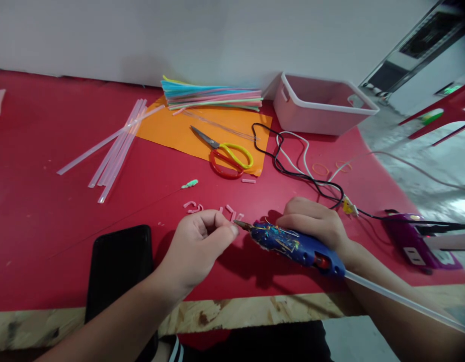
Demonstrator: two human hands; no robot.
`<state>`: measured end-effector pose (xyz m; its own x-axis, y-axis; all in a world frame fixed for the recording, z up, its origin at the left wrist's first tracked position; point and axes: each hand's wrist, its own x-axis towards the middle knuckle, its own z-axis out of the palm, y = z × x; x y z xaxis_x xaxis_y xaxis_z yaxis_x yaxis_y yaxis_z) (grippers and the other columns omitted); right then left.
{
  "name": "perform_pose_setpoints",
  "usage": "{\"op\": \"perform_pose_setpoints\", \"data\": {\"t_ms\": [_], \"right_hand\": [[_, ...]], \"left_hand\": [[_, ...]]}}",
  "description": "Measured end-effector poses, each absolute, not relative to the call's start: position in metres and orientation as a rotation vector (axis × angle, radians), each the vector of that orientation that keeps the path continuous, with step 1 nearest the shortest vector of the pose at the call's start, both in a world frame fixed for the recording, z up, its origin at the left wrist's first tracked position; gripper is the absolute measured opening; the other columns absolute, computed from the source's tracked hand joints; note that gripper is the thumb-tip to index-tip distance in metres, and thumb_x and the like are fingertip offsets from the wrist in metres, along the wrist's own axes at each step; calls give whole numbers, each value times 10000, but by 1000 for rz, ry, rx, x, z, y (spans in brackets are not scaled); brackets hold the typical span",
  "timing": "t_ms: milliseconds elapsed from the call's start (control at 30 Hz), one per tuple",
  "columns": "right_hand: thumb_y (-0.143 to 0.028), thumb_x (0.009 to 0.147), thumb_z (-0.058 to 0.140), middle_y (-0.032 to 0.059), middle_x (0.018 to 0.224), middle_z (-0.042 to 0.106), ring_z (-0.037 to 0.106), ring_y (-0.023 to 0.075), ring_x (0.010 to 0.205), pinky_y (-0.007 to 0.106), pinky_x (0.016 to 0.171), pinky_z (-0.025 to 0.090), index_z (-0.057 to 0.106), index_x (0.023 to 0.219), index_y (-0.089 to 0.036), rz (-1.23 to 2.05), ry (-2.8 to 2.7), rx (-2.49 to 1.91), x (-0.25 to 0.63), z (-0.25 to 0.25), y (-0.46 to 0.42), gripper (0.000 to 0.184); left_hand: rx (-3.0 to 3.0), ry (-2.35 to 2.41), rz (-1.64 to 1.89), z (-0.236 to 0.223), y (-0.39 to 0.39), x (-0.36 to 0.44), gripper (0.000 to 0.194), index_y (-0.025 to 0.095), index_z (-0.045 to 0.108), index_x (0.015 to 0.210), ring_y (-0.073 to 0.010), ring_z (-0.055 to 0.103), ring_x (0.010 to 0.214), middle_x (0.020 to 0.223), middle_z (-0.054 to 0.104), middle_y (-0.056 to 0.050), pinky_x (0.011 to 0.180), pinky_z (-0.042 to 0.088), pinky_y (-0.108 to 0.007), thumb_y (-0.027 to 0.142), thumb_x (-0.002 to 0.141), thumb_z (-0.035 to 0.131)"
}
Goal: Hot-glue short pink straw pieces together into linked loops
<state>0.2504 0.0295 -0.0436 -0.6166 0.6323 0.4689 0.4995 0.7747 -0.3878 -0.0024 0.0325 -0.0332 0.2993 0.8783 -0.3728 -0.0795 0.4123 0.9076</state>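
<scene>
As right hand (319, 223) grips glue gun (289, 245), scissors (216, 145)

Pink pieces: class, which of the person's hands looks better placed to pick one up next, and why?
Probably the left hand: its fingertips are near the pink pieces, while the right hand holds the blue glue gun.

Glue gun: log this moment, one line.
right hand: gripping glue gun | left hand: close to nozzle | scissors: partly on orange paper

Phone (119, 266) left of the glue gun (287, 245), scissors (216, 144) behind both.
</scene>
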Motion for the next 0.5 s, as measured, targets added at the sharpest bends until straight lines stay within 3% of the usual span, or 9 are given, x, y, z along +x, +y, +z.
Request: {"op": "perform_pose_setpoints", "data": {"t_ms": [500], "right_hand": [[-273,1004,526,26,711,565,548,161,669,333,658,407,632,975,-183,193,-2349,-891,255,-44,29,141]], "left_hand": [[916,1042,782,-33,33,-1,226,192,491,560,-46,333,447,461,436,90,464,239,-226,239,717,646]]}}
